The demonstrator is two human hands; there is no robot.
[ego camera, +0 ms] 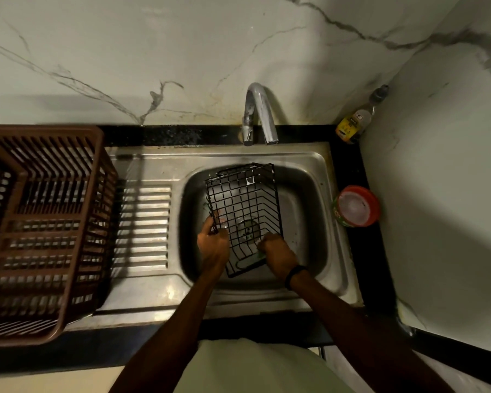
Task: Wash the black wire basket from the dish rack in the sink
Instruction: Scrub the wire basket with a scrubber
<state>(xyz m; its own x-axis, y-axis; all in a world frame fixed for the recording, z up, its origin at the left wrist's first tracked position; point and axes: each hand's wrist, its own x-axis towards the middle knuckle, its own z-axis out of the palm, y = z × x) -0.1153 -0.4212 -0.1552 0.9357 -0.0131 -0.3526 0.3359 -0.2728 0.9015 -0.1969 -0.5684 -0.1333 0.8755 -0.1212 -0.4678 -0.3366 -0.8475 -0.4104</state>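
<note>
Far left of your hands, brown plastic dish rack (40, 231) sits on the table (352, 171), overlapping the steel drainboard (145, 231). Your left hand (213, 245) is over the sink (309, 163) basin, with its fingers curled round the left side wires of the black wire basket (244, 205), gripping it. The basket is inside the basin, between and beyond your hands. It is tilted, with the far end up toward the faucet (260, 114) and the near end low by your wrists. The drain (248, 229) shows through the wires just past your right hand. Your right hand (278, 253) is curled tight on a small green scrubber (260, 255), pressed on the basket's near end; most of the scrubber is hidden. There is a dark band (294, 275) on the right wrist. Right of your hands, on the table, is a round tub with a red rim (356, 207). Farther back in the corner is a bottle with a yellow label (355, 123).
</note>
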